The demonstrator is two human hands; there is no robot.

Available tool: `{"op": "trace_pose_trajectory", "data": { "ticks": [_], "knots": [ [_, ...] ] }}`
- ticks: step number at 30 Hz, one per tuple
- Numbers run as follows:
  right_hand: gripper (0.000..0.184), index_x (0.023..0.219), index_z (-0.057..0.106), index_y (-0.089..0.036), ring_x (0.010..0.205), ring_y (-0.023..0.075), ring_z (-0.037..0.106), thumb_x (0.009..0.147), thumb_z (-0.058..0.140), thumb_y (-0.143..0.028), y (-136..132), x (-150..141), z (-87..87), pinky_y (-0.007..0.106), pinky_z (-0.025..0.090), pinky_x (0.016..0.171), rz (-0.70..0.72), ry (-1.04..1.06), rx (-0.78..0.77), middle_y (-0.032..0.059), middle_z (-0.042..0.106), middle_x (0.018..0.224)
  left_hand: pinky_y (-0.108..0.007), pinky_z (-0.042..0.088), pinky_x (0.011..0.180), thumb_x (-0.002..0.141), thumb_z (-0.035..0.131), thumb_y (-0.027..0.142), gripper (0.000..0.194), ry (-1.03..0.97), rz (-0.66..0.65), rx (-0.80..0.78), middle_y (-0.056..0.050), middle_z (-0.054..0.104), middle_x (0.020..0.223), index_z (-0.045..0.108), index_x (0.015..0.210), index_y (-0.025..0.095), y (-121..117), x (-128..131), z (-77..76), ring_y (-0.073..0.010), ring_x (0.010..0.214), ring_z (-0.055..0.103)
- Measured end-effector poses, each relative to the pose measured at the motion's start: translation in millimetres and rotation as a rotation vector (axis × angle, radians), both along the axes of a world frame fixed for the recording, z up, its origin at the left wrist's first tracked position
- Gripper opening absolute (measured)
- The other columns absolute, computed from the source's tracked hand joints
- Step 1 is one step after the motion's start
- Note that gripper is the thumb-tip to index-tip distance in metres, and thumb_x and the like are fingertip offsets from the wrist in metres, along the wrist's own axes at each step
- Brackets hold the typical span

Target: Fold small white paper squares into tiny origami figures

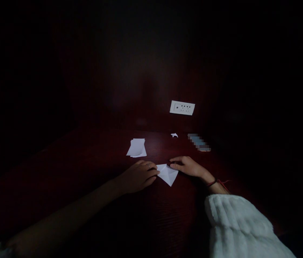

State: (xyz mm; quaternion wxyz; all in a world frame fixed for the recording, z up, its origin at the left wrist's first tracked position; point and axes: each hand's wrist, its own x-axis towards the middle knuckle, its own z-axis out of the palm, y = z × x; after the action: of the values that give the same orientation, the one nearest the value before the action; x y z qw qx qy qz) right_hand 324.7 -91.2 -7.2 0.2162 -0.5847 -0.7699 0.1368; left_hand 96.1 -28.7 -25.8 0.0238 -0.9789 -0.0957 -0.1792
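Left hand is reaching in from the lower left, its fingers bending closely together and touching the left corner of a folded white paper; whether they are pinching it or only pressing on it, I cannot tell. Right hand is coming from the other side, its thumb resting on the paper's upper right edge while the index finger is extending just beyond that edge, leaving a narrow gap between the two. Lying between the hands on a dark red surface, the paper is showing creases and is pointing one corner toward the person.

A ring is circling a finger of the left hand. A dark red string bracelet is wrapping the right wrist, its loose ends sticking out, and a thick white knitted sleeve is covering the forearm below it.

Farther from the person, a loose stack of white sheets is lying to the left, its edges not lining up. A small folded paper shape is sitting near the back, and a pixelated, phone-like object is lying to its right. Above them, a white power outlet is showing on the dark wall. Deep shadow is hiding the sides.
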Motion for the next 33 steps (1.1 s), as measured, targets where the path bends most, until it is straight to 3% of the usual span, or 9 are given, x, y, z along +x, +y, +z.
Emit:
{"op": "trace_pose_trajectory", "data": {
  "ticks": [5,10,16,20,25,30,33],
  "knots": [
    [0.052,0.109,0.046,-0.014,0.063,0.0111,0.052,0.063,0.058,-0.036,3,4,-6.2,0.021,0.04,0.057,-0.066,0.069,-0.097,0.003,0.058,0.075,-0.034,0.032,0.078,0.081,0.037,0.025,0.024,0.01,0.004,0.016,-0.005,0.045,0.095,0.049,0.102,0.021,-2,2,1.5,-0.0179,0.086,0.043],
    [0.056,0.115,0.041,-0.016,0.062,0.0104,0.052,0.062,0.058,-0.019,6,-14,-13.3,0.021,0.04,0.061,-0.225,0.082,0.038,0.0013,0.057,0.072,-0.03,0.035,0.076,0.08,0.039,0.022,0.024,-0.024,-0.047,-0.09,-0.004,0.045,0.093,0.049,0.102,0.02,-11,1,8.8,-0.0153,0.081,0.044],
    [0.046,0.11,0.045,-0.016,0.063,0.0099,0.051,0.065,0.054,-0.016,10,-21,-17.7,0.021,0.04,0.063,-0.287,0.157,0.156,0.0008,0.058,0.073,-0.024,0.036,0.075,0.078,0.037,0.011,0.029,-0.13,-0.138,-0.314,-0.002,0.045,0.098,0.047,0.103,0.022,-16,0,14.1,-0.0116,0.084,0.046],
    [0.037,0.103,0.048,-0.015,0.062,0.0088,0.051,0.066,0.053,-0.018,11,-19,-17.6,0.021,0.04,0.063,-0.262,0.218,0.185,-0.0003,0.058,0.071,-0.025,0.037,0.075,0.076,0.042,0.012,0.024,-0.251,-0.057,-0.412,-0.002,0.044,0.098,0.048,0.098,0.022,-8,5,6.9,-0.0111,0.081,0.048],
    [0.03,0.095,0.056,-0.018,0.069,0.0098,0.05,0.065,0.057,-0.02,9,-23,-14.1,0.022,0.039,0.067,-0.131,0.112,0.21,0.0008,0.055,0.077,-0.027,0.037,0.074,0.07,0.053,0.016,0.023,-0.284,0.05,-0.489,0.001,0.045,0.092,0.046,0.091,0.02,0,9,0.8,-0.0084,0.066,0.05],
    [0.036,0.098,0.054,-0.018,0.074,0.0112,0.049,0.063,0.059,-0.018,8,-26,-11.5,0.024,0.039,0.071,-0.138,0.076,0.21,0.0031,0.053,0.083,-0.027,0.038,0.072,0.067,0.056,0.019,0.023,-0.298,0.107,-0.45,0.0,0.043,0.092,0.044,0.087,0.019,-1,8,0.5,-0.0119,0.077,0.048],
    [0.042,0.104,0.05,-0.019,0.082,0.0129,0.048,0.063,0.059,-0.017,8,-26,-11.2,0.026,0.038,0.076,-0.138,0.098,0.207,0.004,0.052,0.091,-0.033,0.035,0.077,0.062,0.06,0.026,0.037,-0.323,0.237,-0.335,-0.002,0.04,0.101,0.043,0.094,0.02,3,7,-3.1,-0.0188,0.092,0.042]
  ]
}}
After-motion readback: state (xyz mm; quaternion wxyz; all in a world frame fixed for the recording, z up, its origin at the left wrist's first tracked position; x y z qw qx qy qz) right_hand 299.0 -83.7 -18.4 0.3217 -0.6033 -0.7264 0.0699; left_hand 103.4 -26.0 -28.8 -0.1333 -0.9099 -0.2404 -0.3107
